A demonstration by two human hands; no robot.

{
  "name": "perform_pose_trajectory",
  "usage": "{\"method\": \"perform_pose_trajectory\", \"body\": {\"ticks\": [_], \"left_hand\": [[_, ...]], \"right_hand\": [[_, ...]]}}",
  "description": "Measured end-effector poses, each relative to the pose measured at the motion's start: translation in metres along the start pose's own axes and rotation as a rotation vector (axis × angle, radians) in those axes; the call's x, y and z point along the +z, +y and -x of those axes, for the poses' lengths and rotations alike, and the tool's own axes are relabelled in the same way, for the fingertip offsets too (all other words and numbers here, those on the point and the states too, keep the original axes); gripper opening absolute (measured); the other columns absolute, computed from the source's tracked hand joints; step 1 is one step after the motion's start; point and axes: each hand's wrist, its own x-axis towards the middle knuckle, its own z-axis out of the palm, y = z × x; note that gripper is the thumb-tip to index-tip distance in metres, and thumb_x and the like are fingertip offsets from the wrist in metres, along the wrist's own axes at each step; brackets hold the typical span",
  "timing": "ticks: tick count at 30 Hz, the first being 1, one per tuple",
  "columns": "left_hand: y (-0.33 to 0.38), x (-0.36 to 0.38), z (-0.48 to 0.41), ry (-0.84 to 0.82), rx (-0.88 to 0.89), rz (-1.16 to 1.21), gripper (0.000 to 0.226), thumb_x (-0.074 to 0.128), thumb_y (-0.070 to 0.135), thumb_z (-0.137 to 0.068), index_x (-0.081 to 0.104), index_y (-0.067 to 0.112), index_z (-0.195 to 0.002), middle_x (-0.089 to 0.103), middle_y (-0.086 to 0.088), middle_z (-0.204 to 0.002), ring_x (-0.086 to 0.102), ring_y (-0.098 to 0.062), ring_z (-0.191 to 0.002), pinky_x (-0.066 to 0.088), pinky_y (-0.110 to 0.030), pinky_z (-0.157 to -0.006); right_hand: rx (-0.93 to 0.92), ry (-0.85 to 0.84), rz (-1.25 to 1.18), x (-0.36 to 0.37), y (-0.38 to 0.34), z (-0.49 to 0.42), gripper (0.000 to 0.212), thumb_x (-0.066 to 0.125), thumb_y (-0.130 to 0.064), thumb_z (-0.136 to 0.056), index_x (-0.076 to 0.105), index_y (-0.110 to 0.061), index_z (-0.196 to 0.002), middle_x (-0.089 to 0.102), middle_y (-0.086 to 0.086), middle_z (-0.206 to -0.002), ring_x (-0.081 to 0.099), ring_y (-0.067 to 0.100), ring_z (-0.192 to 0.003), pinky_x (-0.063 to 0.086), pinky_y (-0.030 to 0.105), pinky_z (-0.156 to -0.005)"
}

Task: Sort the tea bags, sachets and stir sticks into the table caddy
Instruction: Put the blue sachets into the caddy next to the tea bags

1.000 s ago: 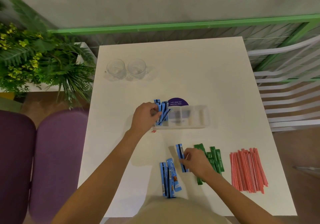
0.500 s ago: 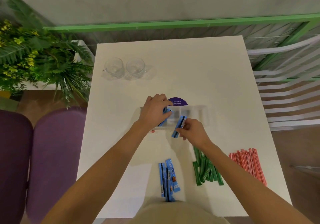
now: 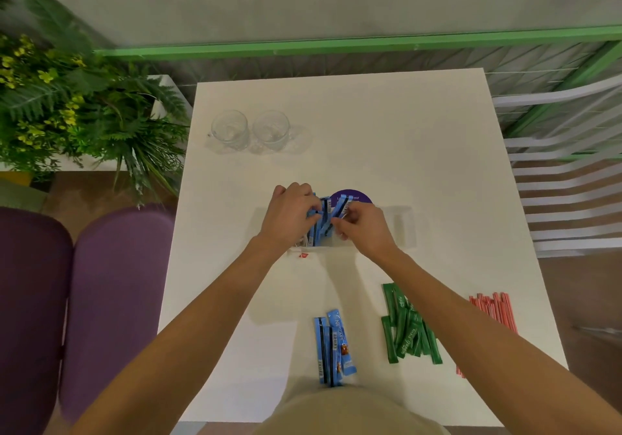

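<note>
A clear plastic caddy (image 3: pixel 402 224) stands mid-table. Its left compartment holds several upright blue sachets (image 3: pixel 321 224). My left hand (image 3: pixel 289 216) grips that bundle from the left. My right hand (image 3: pixel 361 227) pinches one blue sachet (image 3: pixel 342 207) and holds it against the bundle, over the caddy. Three more blue sachets (image 3: pixel 333 347) lie near the table's front edge. A pile of green sachets (image 3: pixel 409 328) lies to their right. Red stir sticks (image 3: pixel 494 310) lie further right, partly hidden by my right forearm.
Two empty glass mugs (image 3: pixel 250 130) stand at the back left of the white table (image 3: pixel 387 125). A purple round sign (image 3: pixel 353 196) sits behind the caddy. Purple chairs (image 3: pixel 111 300) and a plant (image 3: pixel 77 104) are on the left, a white slatted chair (image 3: pixel 568 179) on the right.
My right hand picked a blue sachet off the table and carried it up to the caddy's left compartment. My left hand stayed on the blue bundle there.
</note>
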Motion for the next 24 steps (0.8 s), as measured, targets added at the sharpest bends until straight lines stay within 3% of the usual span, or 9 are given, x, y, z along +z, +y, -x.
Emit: {"method": "perform_pose_trajectory", "body": {"ticks": [3,6,9,11,13,16,19,22,24], "left_hand": [[-0.003,0.000,0.001,0.012,-0.042,0.007,0.014,0.063,0.032,-0.088,0.071,0.026,-0.099,0.060,0.006,-0.099,0.053,-0.015,-0.098,0.026,-0.029,-0.084],[-0.003,0.000,0.002,0.022,-0.065,0.023,0.014,0.062,0.031,-0.088,0.071,0.027,-0.098,0.060,0.006,-0.097,0.053,-0.016,-0.096,0.029,-0.031,-0.085],[-0.003,0.000,0.003,0.036,-0.077,0.039,0.016,0.060,0.031,-0.090,0.070,0.026,-0.101,0.060,0.006,-0.097,0.053,-0.016,-0.096,0.028,-0.030,-0.085],[-0.003,0.000,0.005,0.045,-0.088,0.060,0.017,0.060,0.030,-0.090,0.068,0.026,-0.105,0.059,0.005,-0.097,0.053,-0.016,-0.096,0.029,-0.030,-0.085],[-0.003,0.000,0.008,0.065,-0.094,0.107,0.020,0.061,0.024,-0.089,0.067,0.025,-0.109,0.059,0.004,-0.097,0.054,-0.016,-0.096,0.030,-0.031,-0.086],[-0.002,0.000,0.016,0.135,-0.100,0.187,0.028,0.063,0.016,-0.086,0.066,0.024,-0.113,0.059,0.004,-0.096,0.056,-0.016,-0.093,0.033,-0.031,-0.085],[0.002,0.002,0.030,0.206,-0.126,0.276,0.030,0.065,0.012,-0.084,0.067,0.022,-0.112,0.060,0.005,-0.092,0.058,-0.016,-0.085,0.036,-0.031,-0.081],[0.010,0.009,0.056,0.235,-0.098,0.378,0.022,0.067,0.010,-0.084,0.069,0.020,-0.103,0.061,0.007,-0.086,0.056,-0.010,-0.070,0.045,-0.031,-0.073],[0.018,0.017,0.080,0.226,-0.090,0.427,0.017,0.068,0.011,-0.084,0.071,0.019,-0.099,0.061,0.009,-0.083,0.050,-0.003,-0.064,0.043,-0.025,-0.070]], "right_hand": [[0.000,-0.060,0.154,0.011,0.002,-0.010,0.004,0.067,-0.019,-0.087,0.068,-0.016,-0.088,0.069,0.001,-0.070,0.065,0.020,-0.063,0.053,0.034,-0.062],[0.001,-0.107,0.363,0.018,0.003,-0.014,0.010,0.064,-0.022,-0.088,0.060,-0.025,-0.080,0.055,-0.010,-0.064,0.057,0.017,-0.065,0.040,0.027,-0.052],[0.005,-0.106,0.485,0.021,0.002,-0.015,0.014,0.060,-0.020,-0.089,0.055,-0.027,-0.078,0.054,-0.008,-0.068,0.053,0.017,-0.066,0.032,0.025,-0.048],[-0.001,-0.099,0.523,0.022,0.003,-0.016,0.010,0.059,-0.021,-0.089,0.057,-0.025,-0.080,0.058,-0.004,-0.073,0.055,0.019,-0.068,0.036,0.026,-0.050],[0.001,-0.089,0.522,0.023,0.005,-0.016,0.006,0.060,-0.025,-0.090,0.062,-0.021,-0.087,0.063,-0.002,-0.078,0.058,0.020,-0.071,0.044,0.029,-0.057],[0.009,-0.055,0.469,0.020,0.009,-0.016,0.019,0.062,-0.031,-0.090,0.061,-0.018,-0.105,0.065,0.000,-0.084,0.057,0.018,-0.072,0.047,0.030,-0.063],[-0.017,-0.015,0.388,0.013,0.012,-0.007,0.036,0.063,-0.029,-0.090,0.054,-0.019,-0.123,0.063,-0.003,-0.076,0.057,0.015,-0.068,0.046,0.028,-0.062],[-0.103,0.040,0.328,0.003,0.015,0.017,0.041,0.064,-0.026,-0.090,0.050,-0.021,-0.129,0.059,-0.009,-0.073,0.057,0.009,-0.065,0.048,0.028,-0.065],[-0.150,0.030,0.295,0.000,0.018,0.039,0.041,0.063,-0.022,-0.091,0.049,-0.023,-0.129,0.058,-0.009,-0.078,0.058,0.010,-0.067,0.050,0.028,-0.066]]}}
